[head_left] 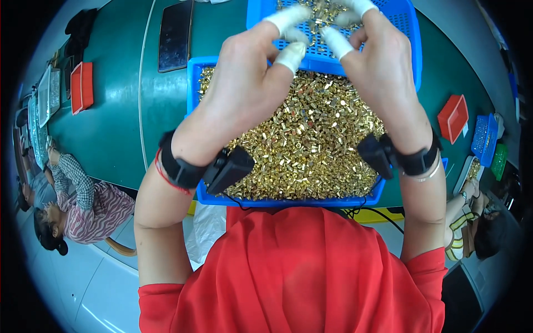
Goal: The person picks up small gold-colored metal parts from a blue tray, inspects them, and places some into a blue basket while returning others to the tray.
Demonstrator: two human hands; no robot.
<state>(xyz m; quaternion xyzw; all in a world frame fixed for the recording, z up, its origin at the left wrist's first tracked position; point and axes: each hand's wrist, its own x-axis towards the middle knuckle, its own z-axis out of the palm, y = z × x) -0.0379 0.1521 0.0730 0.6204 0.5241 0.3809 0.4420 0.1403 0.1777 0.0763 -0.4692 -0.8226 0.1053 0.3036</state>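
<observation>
My left hand [248, 69] and my right hand [383, 64] are over a blue perforated basket [416, 61] at the far side. White finger covers sit on thumbs and fingers. Thumb and fingers of each hand look apart, though some fingertips are motion-blurred. Small brass-coloured metal fittings [321, 12] lie in the basket between the hands. Nearer to me, under my wrists, a blue tray [288, 203] is filled with a thick layer of similar brass-coloured pieces [311, 139]. The basket overlaps the tray's far edge. No piece is clearly visible in either grip.
A dark phone [175, 36] lies on the green table [116, 122] at left. Red baskets stand left [81, 87] and right [453, 118], with a blue basket [484, 140] farther right. People sit at both sides. Black wrist devices with cables [230, 169] hang over the tray.
</observation>
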